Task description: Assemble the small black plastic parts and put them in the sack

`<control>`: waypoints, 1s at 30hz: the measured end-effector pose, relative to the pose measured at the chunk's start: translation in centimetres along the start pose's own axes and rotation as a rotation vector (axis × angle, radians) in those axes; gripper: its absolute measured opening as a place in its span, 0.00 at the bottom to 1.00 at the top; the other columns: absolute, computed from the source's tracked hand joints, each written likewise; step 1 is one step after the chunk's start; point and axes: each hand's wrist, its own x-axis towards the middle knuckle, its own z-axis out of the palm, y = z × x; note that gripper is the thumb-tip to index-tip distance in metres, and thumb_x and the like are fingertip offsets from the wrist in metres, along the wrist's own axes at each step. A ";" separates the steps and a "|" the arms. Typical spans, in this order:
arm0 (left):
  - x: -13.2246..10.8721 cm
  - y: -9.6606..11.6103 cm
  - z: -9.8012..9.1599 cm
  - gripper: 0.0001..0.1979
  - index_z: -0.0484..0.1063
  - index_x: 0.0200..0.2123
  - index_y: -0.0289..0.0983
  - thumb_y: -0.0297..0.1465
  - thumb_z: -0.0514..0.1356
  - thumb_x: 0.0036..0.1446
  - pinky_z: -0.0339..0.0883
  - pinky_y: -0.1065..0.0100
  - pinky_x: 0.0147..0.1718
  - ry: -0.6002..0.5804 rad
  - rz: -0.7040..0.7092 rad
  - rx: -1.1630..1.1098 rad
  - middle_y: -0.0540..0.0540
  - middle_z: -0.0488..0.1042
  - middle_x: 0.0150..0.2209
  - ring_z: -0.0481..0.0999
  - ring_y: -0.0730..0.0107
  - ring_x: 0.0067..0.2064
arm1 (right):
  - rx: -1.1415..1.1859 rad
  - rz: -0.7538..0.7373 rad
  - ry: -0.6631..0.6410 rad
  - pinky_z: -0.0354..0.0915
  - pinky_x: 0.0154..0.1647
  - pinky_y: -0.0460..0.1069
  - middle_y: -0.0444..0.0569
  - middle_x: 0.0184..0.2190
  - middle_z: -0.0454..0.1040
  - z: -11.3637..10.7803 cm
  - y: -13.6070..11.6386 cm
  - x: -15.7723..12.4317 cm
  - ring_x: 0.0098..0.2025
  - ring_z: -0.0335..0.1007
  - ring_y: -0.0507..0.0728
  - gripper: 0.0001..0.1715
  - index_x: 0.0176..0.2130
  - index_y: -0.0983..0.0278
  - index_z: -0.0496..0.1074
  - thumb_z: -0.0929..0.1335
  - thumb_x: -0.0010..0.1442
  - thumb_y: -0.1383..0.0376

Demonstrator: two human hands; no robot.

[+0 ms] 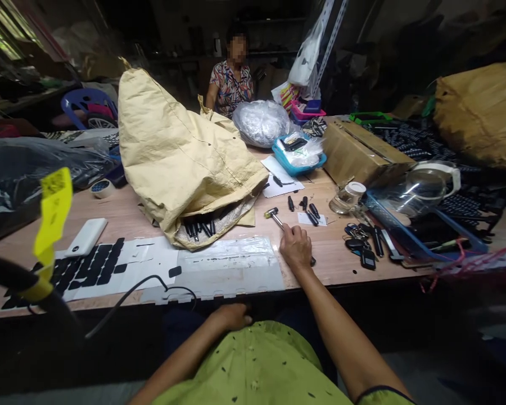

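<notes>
My right hand point(296, 247) is closed around the handle of a small hammer point(272, 213), whose head points away to the upper left over the table. Beyond it lie several black handle-like pieces point(312, 211), some on a small white paper point(320, 220). My left hand point(235, 316) rests in front of my body below the table edge, with its fingers curled and mostly hidden. Left of my right hand is a clear plastic sheet point(231, 275) on the table. A large tan paper sack point(181, 146) lies with its mouth toward me, black parts point(200, 229) showing inside.
On the left are a white power bank point(86, 236), rows of black pads point(96, 264) and a cable point(126, 298). Keys point(358, 242), a glass jar point(346, 199), a blue tray point(430, 230) and a cardboard box point(362, 149) stand right. A person point(231, 84) sits opposite.
</notes>
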 end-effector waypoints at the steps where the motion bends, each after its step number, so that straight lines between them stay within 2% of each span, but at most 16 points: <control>1: -0.6 0.7 -0.8 0.12 0.77 0.44 0.40 0.37 0.62 0.58 0.71 0.61 0.43 -0.059 0.066 -0.004 0.44 0.79 0.42 0.78 0.58 0.44 | 0.000 0.002 0.004 0.48 0.36 0.51 0.52 0.37 0.66 0.0 0.0 0.0 0.40 0.56 0.59 0.21 0.53 0.62 0.71 0.62 0.62 0.68; 3: -1.3 2.3 -3.1 0.12 0.78 0.43 0.41 0.37 0.61 0.58 0.70 0.65 0.41 -0.145 0.260 -0.083 0.46 0.80 0.39 0.79 0.61 0.41 | -0.001 0.003 0.012 0.49 0.36 0.51 0.52 0.37 0.66 0.1 0.0 -0.1 0.40 0.56 0.59 0.21 0.53 0.61 0.71 0.62 0.62 0.68; 4: -1.2 3.0 -4.7 0.13 0.77 0.44 0.41 0.39 0.60 0.59 0.70 0.67 0.40 -0.120 0.345 -0.171 0.48 0.81 0.39 0.78 0.64 0.40 | -0.002 0.002 0.015 0.49 0.36 0.51 0.52 0.37 0.66 0.1 0.0 -0.1 0.40 0.56 0.59 0.21 0.53 0.61 0.71 0.62 0.62 0.68; 5: -0.8 3.5 -6.4 0.14 0.77 0.45 0.41 0.39 0.59 0.60 0.70 0.68 0.40 -0.027 0.393 -0.253 0.48 0.81 0.39 0.78 0.65 0.39 | -0.003 0.001 0.019 0.49 0.36 0.51 0.52 0.37 0.66 0.2 -0.1 -0.1 0.40 0.56 0.59 0.21 0.53 0.61 0.71 0.62 0.62 0.69; 6: 0.0 3.8 -8.2 0.14 0.77 0.44 0.41 0.39 0.57 0.61 0.70 0.69 0.39 0.147 0.379 -0.302 0.48 0.80 0.39 0.78 0.66 0.38 | -0.004 0.000 0.021 0.49 0.36 0.51 0.52 0.37 0.66 0.2 -0.1 -0.1 0.40 0.56 0.59 0.21 0.53 0.61 0.71 0.62 0.62 0.69; 7: 1.0 3.8 -10.1 0.14 0.77 0.42 0.39 0.38 0.55 0.62 0.70 0.68 0.39 0.370 0.321 -0.297 0.47 0.80 0.39 0.77 0.66 0.38 | -0.005 -0.001 0.023 0.49 0.36 0.51 0.52 0.37 0.66 0.3 -0.1 -0.1 0.39 0.56 0.59 0.21 0.53 0.61 0.71 0.62 0.62 0.69; 9: 3.3 3.3 -13.7 0.12 0.77 0.43 0.37 0.33 0.55 0.61 0.70 0.63 0.43 0.843 0.117 -0.189 0.43 0.79 0.42 0.76 0.62 0.41 | -0.006 -0.004 0.022 0.49 0.36 0.51 0.52 0.36 0.66 0.3 -0.1 0.0 0.39 0.56 0.59 0.21 0.53 0.61 0.71 0.63 0.61 0.69; 10: 4.6 2.9 -15.2 0.12 0.77 0.43 0.35 0.31 0.56 0.59 0.69 0.60 0.47 1.012 -0.002 -0.114 0.40 0.78 0.43 0.75 0.58 0.44 | -0.005 -0.005 0.019 0.49 0.36 0.51 0.52 0.36 0.66 0.3 -0.2 0.0 0.39 0.56 0.59 0.21 0.53 0.61 0.71 0.63 0.61 0.68; 12: 6.7 1.9 -17.6 0.12 0.76 0.43 0.33 0.29 0.57 0.59 0.66 0.56 0.52 1.187 -0.171 0.022 0.36 0.76 0.45 0.73 0.53 0.49 | -0.003 -0.005 0.011 0.50 0.36 0.51 0.52 0.36 0.66 0.4 -0.3 0.0 0.39 0.56 0.59 0.21 0.53 0.61 0.71 0.63 0.61 0.68; 15: 8.5 1.0 -19.4 0.10 0.77 0.39 0.34 0.30 0.57 0.59 0.66 0.54 0.50 1.181 -0.311 0.150 0.35 0.75 0.43 0.71 0.48 0.50 | 0.001 0.004 0.009 0.50 0.36 0.51 0.52 0.36 0.66 0.4 -0.4 0.0 0.39 0.57 0.59 0.21 0.53 0.61 0.71 0.63 0.61 0.68; 18: 8.8 0.7 -19.8 0.07 0.76 0.36 0.35 0.30 0.58 0.59 0.66 0.54 0.48 1.145 -0.365 0.180 0.35 0.74 0.42 0.70 0.47 0.50 | 0.005 0.010 0.012 0.51 0.36 0.50 0.51 0.36 0.67 0.4 -0.5 0.1 0.39 0.57 0.59 0.21 0.53 0.61 0.71 0.63 0.61 0.69; 21: 8.2 0.7 -18.6 0.08 0.74 0.40 0.35 0.29 0.56 0.61 0.66 0.55 0.48 1.212 -0.267 0.152 0.37 0.74 0.43 0.70 0.50 0.49 | 0.005 0.009 0.012 0.51 0.36 0.50 0.51 0.36 0.67 0.4 -0.5 0.0 0.39 0.57 0.58 0.21 0.53 0.61 0.71 0.63 0.60 0.69; 23: 7.5 0.6 -16.8 0.10 0.73 0.43 0.36 0.28 0.54 0.62 0.66 0.57 0.48 1.243 -0.102 0.134 0.39 0.74 0.43 0.71 0.54 0.47 | 0.002 0.008 0.012 0.51 0.36 0.50 0.51 0.36 0.66 0.4 -0.5 0.0 0.39 0.57 0.58 0.21 0.53 0.61 0.71 0.63 0.60 0.69; 26: 6.8 0.1 -13.3 0.11 0.72 0.44 0.39 0.27 0.51 0.63 0.66 0.59 0.47 1.193 0.153 0.120 0.42 0.75 0.41 0.71 0.58 0.44 | 0.001 0.007 0.007 0.51 0.36 0.50 0.52 0.36 0.66 0.4 -0.5 0.0 0.40 0.57 0.59 0.21 0.53 0.61 0.71 0.63 0.60 0.69; 28: 6.5 -0.2 -11.1 0.11 0.71 0.41 0.39 0.25 0.51 0.62 0.66 0.59 0.46 1.125 0.227 0.107 0.44 0.75 0.39 0.71 0.59 0.43 | 0.004 0.008 0.004 0.52 0.36 0.50 0.52 0.36 0.66 0.3 -0.4 0.0 0.40 0.57 0.59 0.21 0.53 0.61 0.70 0.63 0.61 0.69; 30: 6.4 -0.4 -9.8 0.11 0.71 0.39 0.39 0.24 0.51 0.61 0.66 0.60 0.44 1.070 0.232 0.091 0.44 0.74 0.37 0.71 0.60 0.41 | 0.007 0.009 0.004 0.52 0.36 0.50 0.52 0.36 0.66 0.3 -0.4 0.0 0.40 0.57 0.59 0.21 0.53 0.61 0.70 0.63 0.61 0.69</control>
